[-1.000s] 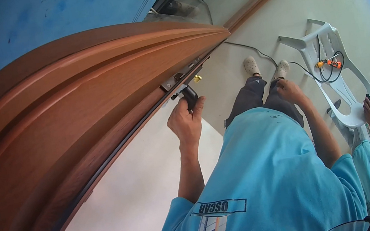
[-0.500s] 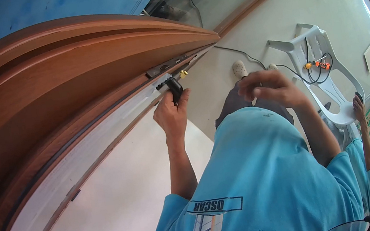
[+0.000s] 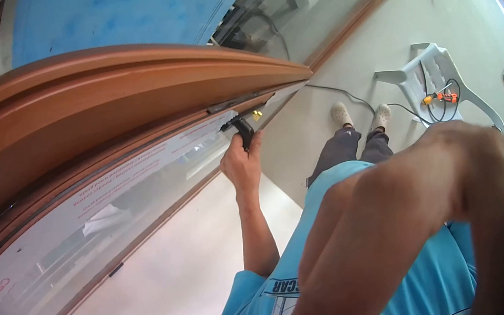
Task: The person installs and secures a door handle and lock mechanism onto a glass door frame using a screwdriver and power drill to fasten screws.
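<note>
My left hand [image 3: 242, 167] is closed around a black curved handle [image 3: 246, 133], which has a toothed part at its upper end. This handle overlaps the edge of a brown wood-look frame [image 3: 124, 88]. A small brass-coloured piece [image 3: 257, 115] sits just to the right of the handle, and a dark metal strip [image 3: 234, 103] lies along the frame above it. My right hand [image 3: 401, 194] is raised very close to the camera, large and blurred, with its back toward me. Its fingers run out of sight at the bottom.
Printed film covers a panel [image 3: 137, 174] on the left. A pale plastic chair [image 3: 406, 74] stands on the floor at right, carrying an orange-handled tool [image 3: 439, 98] and a black cable. A dark cord [image 3: 346, 88] crosses the floor near my shoes [image 3: 340, 113]. Glass lies beyond the frame.
My right hand has come up from in front of my body toward the camera, now hiding the other person at right. The view has shifted; my left hand keeps hold of the black handle.
</note>
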`<state>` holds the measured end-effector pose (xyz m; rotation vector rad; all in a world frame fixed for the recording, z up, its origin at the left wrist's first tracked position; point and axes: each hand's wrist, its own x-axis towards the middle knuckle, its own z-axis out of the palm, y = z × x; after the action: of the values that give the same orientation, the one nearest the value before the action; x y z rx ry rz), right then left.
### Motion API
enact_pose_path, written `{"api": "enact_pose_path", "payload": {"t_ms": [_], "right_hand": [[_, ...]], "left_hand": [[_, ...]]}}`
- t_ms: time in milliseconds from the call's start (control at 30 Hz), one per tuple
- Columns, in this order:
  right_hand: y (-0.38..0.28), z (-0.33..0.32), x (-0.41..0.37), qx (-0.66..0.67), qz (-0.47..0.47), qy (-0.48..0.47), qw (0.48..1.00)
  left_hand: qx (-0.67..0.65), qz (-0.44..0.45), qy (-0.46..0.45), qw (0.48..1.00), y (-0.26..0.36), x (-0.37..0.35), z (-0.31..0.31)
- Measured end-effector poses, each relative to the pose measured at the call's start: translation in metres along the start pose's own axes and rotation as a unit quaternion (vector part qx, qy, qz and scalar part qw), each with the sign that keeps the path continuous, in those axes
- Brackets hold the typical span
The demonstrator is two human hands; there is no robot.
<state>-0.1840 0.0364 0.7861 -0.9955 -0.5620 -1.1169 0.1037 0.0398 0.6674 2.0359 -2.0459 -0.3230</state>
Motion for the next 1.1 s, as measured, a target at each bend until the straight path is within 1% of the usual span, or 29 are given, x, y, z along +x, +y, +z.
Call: {"api": "enact_pose_path", "payload": {"t_ms": [67,167,333,433,600,667,933,1100], "right_hand": [[0.002,0.009,-0.004,0.009,-0.005,-0.006,1.0],[0.002,0.017,-0.013,0.009,-0.016,-0.004,1.0],[0.0,0.023,-0.026,0.009,-0.035,0.002,0.999],[0.002,0.026,-0.034,0.001,-0.036,0.008,0.999],[0.003,0.029,-0.04,-0.015,-0.036,0.018,0.999],[0.0,0.03,-0.043,-0.016,-0.034,0.02,0.999],[-0.013,0.04,-0.049,-0.01,-0.038,0.01,0.999],[-0.023,0.046,-0.053,-0.019,-0.045,0.011,0.999]], "left_hand": [[-0.01,-0.002,0.0,1.0,0.001,0.0,0.001],[-0.017,-0.035,-0.011,0.999,0.004,-0.003,0.001],[-0.007,-0.024,-0.013,1.0,0.006,-0.002,-0.001],[-0.015,-0.028,0.001,0.999,0.008,-0.004,0.006],[-0.014,-0.022,-0.004,1.0,0.007,-0.005,0.01],[-0.002,-0.041,-0.007,0.999,0.009,-0.005,0.008],[0.009,-0.043,-0.016,0.999,0.009,-0.005,0.008],[-0.004,-0.039,-0.005,0.999,0.013,-0.006,0.006]]}}
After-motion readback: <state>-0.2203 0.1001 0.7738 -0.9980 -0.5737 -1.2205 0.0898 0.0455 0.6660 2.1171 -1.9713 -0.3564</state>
